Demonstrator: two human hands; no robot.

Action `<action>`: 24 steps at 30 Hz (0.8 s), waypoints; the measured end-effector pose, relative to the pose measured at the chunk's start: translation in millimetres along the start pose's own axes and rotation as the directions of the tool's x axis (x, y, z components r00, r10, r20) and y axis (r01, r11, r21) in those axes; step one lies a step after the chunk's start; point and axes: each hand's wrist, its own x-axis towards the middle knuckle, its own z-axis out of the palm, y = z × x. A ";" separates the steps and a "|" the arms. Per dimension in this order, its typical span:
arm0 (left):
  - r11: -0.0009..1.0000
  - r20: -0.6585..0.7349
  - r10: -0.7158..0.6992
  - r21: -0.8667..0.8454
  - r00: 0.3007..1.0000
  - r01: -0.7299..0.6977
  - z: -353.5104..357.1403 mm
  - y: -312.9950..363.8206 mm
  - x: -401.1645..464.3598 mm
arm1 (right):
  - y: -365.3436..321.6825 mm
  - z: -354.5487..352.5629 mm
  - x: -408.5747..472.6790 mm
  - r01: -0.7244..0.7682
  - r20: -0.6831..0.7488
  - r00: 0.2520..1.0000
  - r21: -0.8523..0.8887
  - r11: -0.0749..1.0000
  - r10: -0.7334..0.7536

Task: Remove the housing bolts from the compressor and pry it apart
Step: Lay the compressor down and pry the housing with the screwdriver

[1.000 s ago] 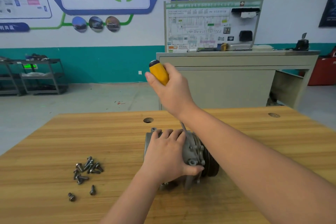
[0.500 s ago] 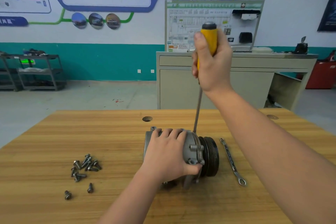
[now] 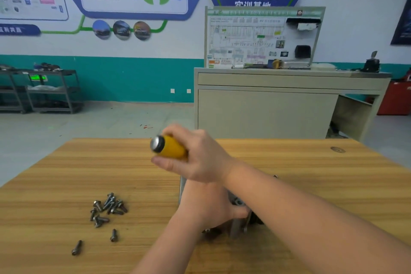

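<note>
The grey metal compressor (image 3: 239, 204) lies on the wooden workbench (image 3: 66, 173), mostly hidden under both arms. My left hand (image 3: 206, 204) grips its housing from above, thumb on the near side. My right hand (image 3: 200, 155) holds a yellow-handled screwdriver (image 3: 169, 147), tilted far down to the left with its butt end facing me. Its shaft and tip are hidden behind my hands. Several removed bolts (image 3: 106, 209) lie in a loose pile to the left, with two more (image 3: 113, 234) nearer me.
A grey training bench (image 3: 266, 104) with a wiring display board stands behind the workbench. Metal shelving (image 3: 51, 91) lines the far left wall. A round hole (image 3: 337, 149) marks the table's back right corner.
My right hand has swung the screwdriver handle from upright down and to the left, low over the compressor. The wrench seen right of the compressor is now hidden by my arm. The left hand stays put.
</note>
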 end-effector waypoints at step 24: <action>0.982 -0.033 -0.019 0.186 0.999 0.025 4.3 -1.5 -1.1 | 78.0 -62.3 -263.2 -0.927 -0.578 0.354 -0.113 0.358 0.735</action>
